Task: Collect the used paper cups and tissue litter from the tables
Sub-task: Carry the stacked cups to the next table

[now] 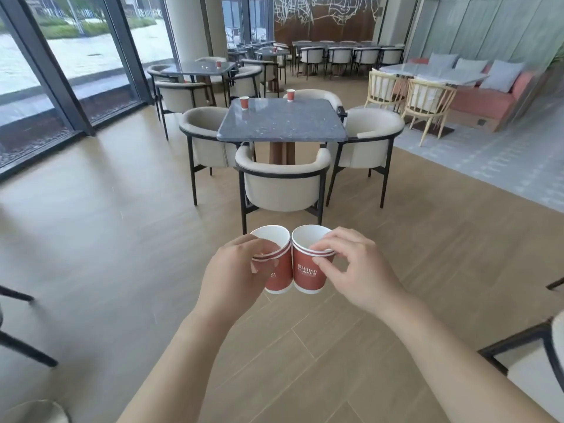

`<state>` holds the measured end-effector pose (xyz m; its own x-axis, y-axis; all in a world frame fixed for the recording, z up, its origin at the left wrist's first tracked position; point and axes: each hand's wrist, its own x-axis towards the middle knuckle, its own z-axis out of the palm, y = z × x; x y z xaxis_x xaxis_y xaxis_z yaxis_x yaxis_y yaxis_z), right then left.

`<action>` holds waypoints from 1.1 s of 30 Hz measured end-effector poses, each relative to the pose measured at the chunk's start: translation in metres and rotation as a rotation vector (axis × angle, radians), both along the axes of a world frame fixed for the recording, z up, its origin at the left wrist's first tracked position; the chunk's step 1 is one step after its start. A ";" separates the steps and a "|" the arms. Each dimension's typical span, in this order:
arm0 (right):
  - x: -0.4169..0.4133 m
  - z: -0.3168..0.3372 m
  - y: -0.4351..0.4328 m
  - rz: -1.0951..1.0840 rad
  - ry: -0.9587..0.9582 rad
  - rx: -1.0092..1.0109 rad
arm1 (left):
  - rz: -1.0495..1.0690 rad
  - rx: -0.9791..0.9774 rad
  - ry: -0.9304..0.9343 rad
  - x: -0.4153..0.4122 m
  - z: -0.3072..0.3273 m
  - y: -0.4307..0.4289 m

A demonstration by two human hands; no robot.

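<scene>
My left hand grips a red paper cup with a white rim, thumb over its edge. My right hand pinches the rim of a second red paper cup. Both cups are held upright and touch side by side above the wooden floor. Ahead stands a grey stone table with two more red cups on its far side, one at the left and one at the right. A further table at the back left carries another red cup and a small pale object, too small to identify.
Cream tub chairs ring the near table, one directly between me and it. Glass walls run along the left. Light wooden chairs and a coral sofa stand at the right. Dark chair legs show at my left and right edges.
</scene>
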<state>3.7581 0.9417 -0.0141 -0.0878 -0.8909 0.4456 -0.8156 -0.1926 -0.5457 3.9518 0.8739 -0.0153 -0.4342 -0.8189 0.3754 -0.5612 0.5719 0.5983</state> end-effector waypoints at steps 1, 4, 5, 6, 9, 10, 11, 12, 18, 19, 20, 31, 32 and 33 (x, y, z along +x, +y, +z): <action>-0.001 -0.002 -0.018 0.002 0.003 0.002 | 0.005 0.006 -0.001 0.000 -0.001 -0.017; -0.002 -0.012 -0.064 0.000 -0.011 0.023 | 0.005 0.043 -0.014 0.003 -0.011 -0.062; -0.003 -0.016 -0.076 -0.003 -0.015 0.031 | 0.011 0.052 -0.020 0.003 -0.016 -0.075; -0.005 -0.020 -0.088 -0.006 -0.019 0.040 | 0.020 0.063 -0.025 0.003 -0.020 -0.088; -0.011 -0.029 -0.123 -0.012 -0.026 0.057 | 0.025 0.097 -0.037 -0.003 -0.030 -0.123; -0.014 -0.033 -0.135 -0.017 -0.032 0.059 | 0.025 0.111 -0.047 -0.006 -0.033 -0.135; -0.017 -0.036 -0.148 -0.022 -0.044 0.062 | 0.021 0.123 -0.055 -0.009 -0.036 -0.148; -0.019 -0.040 -0.161 -0.024 -0.063 0.068 | 0.015 0.131 -0.061 -0.012 -0.039 -0.161; -0.044 -0.066 -0.258 -0.039 -0.181 0.104 | 0.017 0.138 -0.098 -0.040 -0.053 -0.260; -0.048 -0.068 -0.279 -0.034 -0.183 0.106 | 0.026 0.135 -0.099 -0.045 -0.055 -0.280; -0.052 -0.069 -0.300 -0.027 -0.185 0.107 | 0.035 0.130 -0.101 -0.049 -0.055 -0.300; -0.055 -0.064 -0.514 0.191 -0.157 0.122 | 0.224 0.150 -0.157 -0.049 -0.051 -0.478; -0.050 -0.065 -0.531 0.214 -0.165 0.134 | 0.241 0.158 -0.161 -0.042 -0.052 -0.489; -0.045 -0.065 -0.548 0.237 -0.165 0.143 | 0.259 0.165 -0.162 -0.035 -0.054 -0.500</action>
<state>3.7135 0.3936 -0.0794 0.0686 -0.9478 0.3115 -0.6553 -0.2782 -0.7023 3.9164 0.3739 -0.0693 -0.2469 -0.9536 0.1721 -0.7701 0.3009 0.5624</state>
